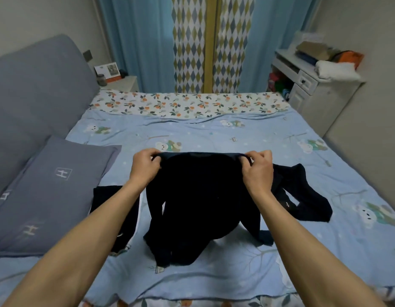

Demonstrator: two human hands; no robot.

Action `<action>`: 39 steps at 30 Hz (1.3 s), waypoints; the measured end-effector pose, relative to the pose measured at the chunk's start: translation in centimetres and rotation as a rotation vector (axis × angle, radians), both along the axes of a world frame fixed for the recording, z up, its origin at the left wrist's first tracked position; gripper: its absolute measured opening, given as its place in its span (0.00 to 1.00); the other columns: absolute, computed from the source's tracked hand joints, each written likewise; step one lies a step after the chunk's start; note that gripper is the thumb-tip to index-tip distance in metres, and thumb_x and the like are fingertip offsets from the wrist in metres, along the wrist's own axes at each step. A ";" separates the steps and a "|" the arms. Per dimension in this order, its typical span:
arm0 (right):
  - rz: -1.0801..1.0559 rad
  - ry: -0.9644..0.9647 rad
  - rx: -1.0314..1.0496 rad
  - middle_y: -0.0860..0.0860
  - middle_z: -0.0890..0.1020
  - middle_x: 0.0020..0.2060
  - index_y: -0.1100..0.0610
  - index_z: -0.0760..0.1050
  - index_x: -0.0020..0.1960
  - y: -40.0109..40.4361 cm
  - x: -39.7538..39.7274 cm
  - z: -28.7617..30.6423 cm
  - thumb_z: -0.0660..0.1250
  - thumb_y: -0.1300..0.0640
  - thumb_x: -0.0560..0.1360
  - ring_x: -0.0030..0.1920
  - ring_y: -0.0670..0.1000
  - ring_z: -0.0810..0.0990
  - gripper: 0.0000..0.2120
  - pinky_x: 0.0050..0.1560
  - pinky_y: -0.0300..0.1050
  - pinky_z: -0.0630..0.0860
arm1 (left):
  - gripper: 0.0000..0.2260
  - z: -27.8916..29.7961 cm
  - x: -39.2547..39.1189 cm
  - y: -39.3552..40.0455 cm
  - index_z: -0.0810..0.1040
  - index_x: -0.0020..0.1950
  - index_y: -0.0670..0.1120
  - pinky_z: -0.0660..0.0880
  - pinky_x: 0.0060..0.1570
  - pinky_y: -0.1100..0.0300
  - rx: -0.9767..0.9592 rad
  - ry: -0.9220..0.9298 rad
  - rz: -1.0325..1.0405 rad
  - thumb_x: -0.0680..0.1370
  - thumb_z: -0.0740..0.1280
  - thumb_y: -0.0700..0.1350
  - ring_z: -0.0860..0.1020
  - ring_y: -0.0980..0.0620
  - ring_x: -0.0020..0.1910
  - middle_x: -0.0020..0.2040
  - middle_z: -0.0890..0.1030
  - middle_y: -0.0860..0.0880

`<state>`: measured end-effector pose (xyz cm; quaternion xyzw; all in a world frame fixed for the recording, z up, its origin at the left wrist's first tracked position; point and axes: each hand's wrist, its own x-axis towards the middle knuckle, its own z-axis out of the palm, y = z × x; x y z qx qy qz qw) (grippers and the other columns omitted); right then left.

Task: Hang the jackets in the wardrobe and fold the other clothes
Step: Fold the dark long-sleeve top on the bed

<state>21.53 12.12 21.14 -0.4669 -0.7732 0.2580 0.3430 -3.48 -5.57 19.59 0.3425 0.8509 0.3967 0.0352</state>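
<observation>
A dark navy garment [198, 196] hangs in front of me over the bed, its lower part and sleeves trailing onto the blue sheet. My left hand [145, 166] pinches its top edge at the left corner, and my right hand [257, 168] pinches the top edge at the right corner. A second dark garment [302, 193] lies crumpled on the sheet to the right, partly behind my right forearm. Another dark piece [110, 202] lies flat under my left forearm, mostly hidden.
The bed [214, 134] has a blue cartoon-print sheet. A grey pillow [52, 191] and a grey headboard cushion [37, 96] lie at left. A white cabinet [311, 89] with piled items stands at right, a nightstand [123, 83] at back left, curtains [192, 41] behind.
</observation>
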 end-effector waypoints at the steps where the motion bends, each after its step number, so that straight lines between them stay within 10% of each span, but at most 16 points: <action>1: -0.037 -0.013 -0.029 0.53 0.72 0.49 0.58 0.80 0.49 -0.4 -0.3 -0.2 0.65 0.52 0.79 0.42 0.55 0.76 0.10 0.44 0.44 0.70 | 0.10 -0.6 0.3 0.3 0.80 0.42 0.47 0.79 0.33 0.59 0.046 -0.090 0.060 0.77 0.62 0.35 0.82 0.52 0.30 0.39 0.82 0.44; 6: -0.032 0.023 -0.239 0.57 0.81 0.39 0.57 0.73 0.48 -2.4 0.1 -0.9 0.59 0.51 0.82 0.28 0.55 0.82 0.11 0.40 0.54 0.80 | 0.08 -2.6 2.2 1.2 0.75 0.44 0.48 0.82 0.31 0.51 0.128 -0.366 0.240 0.80 0.59 0.39 0.81 0.47 0.31 0.43 0.81 0.41; 9: -0.014 0.102 -0.122 0.57 0.79 0.38 0.60 0.74 0.46 -3.6 1.4 -0.6 0.61 0.51 0.82 0.37 0.58 0.82 0.13 0.45 0.57 0.77 | 0.08 -3.2 3.6 0.8 0.76 0.48 0.50 0.82 0.40 0.48 0.216 -0.368 0.346 0.81 0.59 0.41 0.81 0.44 0.40 0.47 0.80 0.45; 14: 0.054 0.022 -0.016 0.55 0.77 0.45 0.63 0.78 0.49 -4.7 5.4 0.2 0.65 0.55 0.80 0.47 0.51 0.74 0.10 0.50 0.37 0.65 | 0.11 -2.7 6.8 -1.3 0.78 0.49 0.49 0.81 0.50 0.46 0.204 -0.387 0.339 0.80 0.58 0.38 0.81 0.41 0.46 0.49 0.81 0.45; 22: 0.170 0.129 0.144 0.54 0.72 0.45 0.65 0.76 0.49 -9.7 16.5 2.2 0.67 0.62 0.77 0.44 0.51 0.71 0.05 0.45 0.32 0.61 | 0.06 2.5 17.8 -6.0 0.77 0.54 0.49 0.83 0.42 0.52 0.608 -0.614 0.456 0.83 0.60 0.42 0.83 0.46 0.45 0.55 0.81 0.44; 28: 0.144 0.154 0.107 0.61 0.76 0.51 0.65 0.78 0.55 -12.6 24.0 3.4 0.62 0.70 0.73 0.51 0.57 0.76 0.12 0.49 0.28 0.61 | 0.10 5.3 24.9 -11.8 0.80 0.59 0.41 0.76 0.58 0.58 0.534 -0.143 0.342 0.82 0.61 0.40 0.79 0.48 0.55 0.57 0.80 0.43; 33: 0.051 0.388 0.191 0.62 0.76 0.50 0.65 0.79 0.53 -15.8 27.5 7.1 0.62 0.71 0.73 0.45 0.48 0.70 0.12 0.46 0.19 0.60 | 0.09 9.2 30.2 -15.2 0.81 0.57 0.40 0.65 0.48 0.82 0.601 0.058 0.377 0.81 0.63 0.39 0.74 0.53 0.50 0.54 0.73 0.45; 39: -0.002 0.430 0.009 0.58 0.80 0.44 0.61 0.75 0.47 -18.2 29.7 7.1 0.63 0.60 0.78 0.44 0.56 0.78 0.05 0.45 0.46 0.71 | 0.08 8.6 34.5 -18.3 0.83 0.56 0.43 0.66 0.49 0.78 0.620 -0.007 0.415 0.80 0.66 0.41 0.74 0.52 0.48 0.52 0.70 0.45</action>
